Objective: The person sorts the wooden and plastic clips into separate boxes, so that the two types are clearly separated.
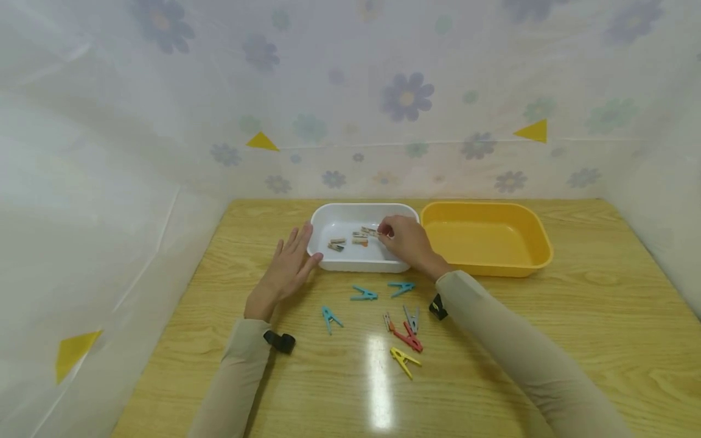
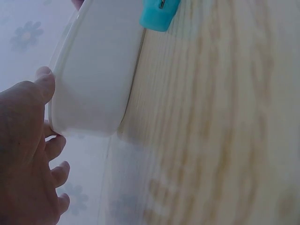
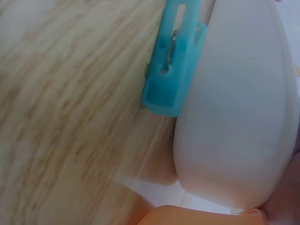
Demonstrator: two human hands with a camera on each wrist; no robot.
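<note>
A white tray [image 1: 356, 266] stands on the table with several small wooden clothespins [image 1: 359, 241] inside it. My left hand [image 1: 285, 267] rests at the tray's left rim, fingers extended and thumb at the front corner. In the left wrist view, the fingertips [image 2: 45, 77] lie right at the rim of the tray. Over the tray's right side, my right hand [image 1: 408, 240] has curled fingers and pinches one end of a wooden clothespin [image 1: 370, 232]. The right wrist view shows little more of that hand than an edge; its fingertips are hidden behind the tray wall.
A yellow tray [image 1: 539, 246] stands against the white one on the right. In front lie blue clothespins [image 1: 364, 293], a grey clothespin [image 1: 411, 319], a red clothespin [image 1: 409, 337], a yellow clothespin [image 1: 404, 361] and a small wooden clothespin [image 1: 387, 321]. A flowered curtain [image 1: 350, 121] hangs behind.
</note>
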